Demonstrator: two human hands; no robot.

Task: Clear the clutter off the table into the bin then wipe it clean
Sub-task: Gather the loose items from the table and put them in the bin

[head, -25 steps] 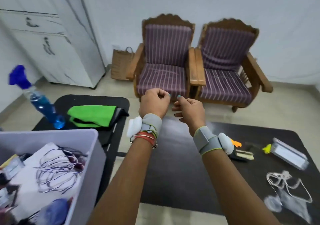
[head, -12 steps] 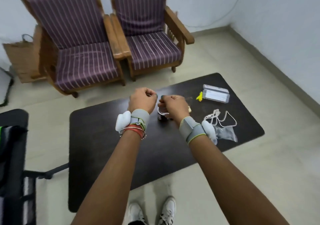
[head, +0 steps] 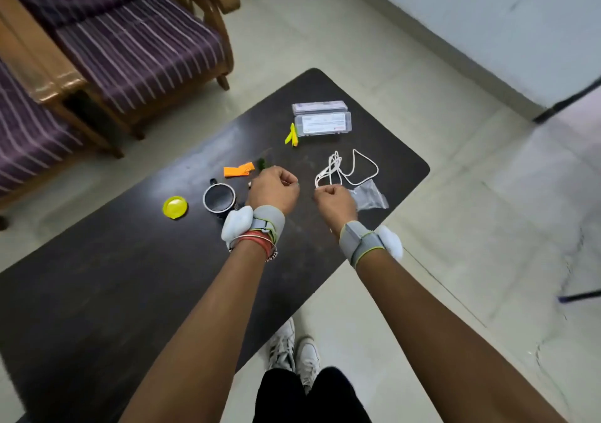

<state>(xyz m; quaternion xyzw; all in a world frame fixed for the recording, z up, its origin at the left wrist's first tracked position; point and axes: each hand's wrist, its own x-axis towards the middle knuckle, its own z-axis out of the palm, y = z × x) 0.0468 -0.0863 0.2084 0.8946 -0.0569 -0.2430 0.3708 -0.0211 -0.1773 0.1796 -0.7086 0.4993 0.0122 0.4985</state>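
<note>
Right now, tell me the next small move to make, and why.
Probably lower the right hand onto the white cable and grip it: that hand hovers curled just beside the cable, apparently holding nothing, and the cable lies loose on the table, not yet cleared.

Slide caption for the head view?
Curled left hand and right hand above a dark table cluttered with mug, yellow lid, orange paper, white cable, plastic bag, clear case.
</note>
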